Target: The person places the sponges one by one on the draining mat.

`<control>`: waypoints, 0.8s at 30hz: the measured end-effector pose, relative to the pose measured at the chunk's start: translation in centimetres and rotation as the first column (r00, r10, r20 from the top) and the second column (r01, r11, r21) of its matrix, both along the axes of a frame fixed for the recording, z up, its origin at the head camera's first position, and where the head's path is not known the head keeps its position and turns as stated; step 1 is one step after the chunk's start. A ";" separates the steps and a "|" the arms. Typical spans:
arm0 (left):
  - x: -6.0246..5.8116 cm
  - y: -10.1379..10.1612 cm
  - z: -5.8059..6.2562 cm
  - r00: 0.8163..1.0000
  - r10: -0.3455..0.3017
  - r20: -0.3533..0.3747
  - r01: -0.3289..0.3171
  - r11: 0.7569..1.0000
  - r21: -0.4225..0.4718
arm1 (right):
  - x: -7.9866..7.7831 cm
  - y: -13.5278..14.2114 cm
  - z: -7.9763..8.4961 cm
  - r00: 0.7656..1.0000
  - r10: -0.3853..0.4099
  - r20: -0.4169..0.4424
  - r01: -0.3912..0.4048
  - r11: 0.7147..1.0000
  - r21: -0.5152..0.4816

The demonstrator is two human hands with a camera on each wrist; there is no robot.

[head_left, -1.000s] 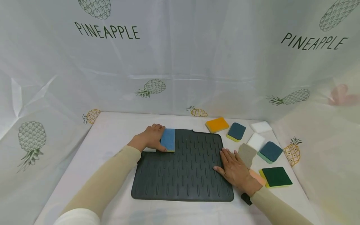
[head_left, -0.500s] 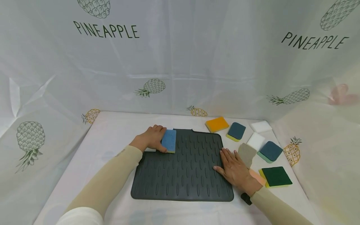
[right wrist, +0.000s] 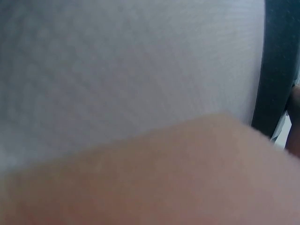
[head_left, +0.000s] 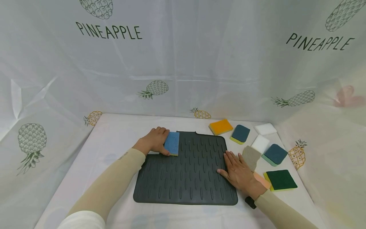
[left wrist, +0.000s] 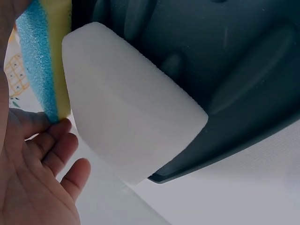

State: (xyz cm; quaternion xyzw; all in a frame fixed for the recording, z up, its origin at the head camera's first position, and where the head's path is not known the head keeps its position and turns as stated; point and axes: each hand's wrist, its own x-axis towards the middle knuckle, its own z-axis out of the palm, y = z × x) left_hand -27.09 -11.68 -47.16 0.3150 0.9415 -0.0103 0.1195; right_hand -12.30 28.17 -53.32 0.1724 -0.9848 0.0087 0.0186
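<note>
My left hand grips a blue and yellow sponge between thumb and fingers, at the far left part of a black ridged mat. Beside that sponge, in the left wrist view, a white sponge lies on the mat's corner; the hand hides most of it in the head view. My right hand rests with straight fingers on the mat's right edge and holds nothing. The right wrist view is mostly blurred skin, with a strip of the mat's dark edge.
Right of the mat lie an orange sponge, two dark blue sponges, one at the back, white sponges, a grey-beige piece, a peach piece and a dark green sponge. A pineapple-print sheet hangs behind.
The left hand and the blue and yellow sponge have shifted very slightly right and toward me since one second ago. The right hand and mat stay still.
</note>
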 end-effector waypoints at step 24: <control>-0.3 0.2 0.3 0.999 0.024 0.038 -0.023 1.000 -0.013 | 0.0 0.2 0.0 1.000 0.004 0.007 -0.004 1.000 -0.006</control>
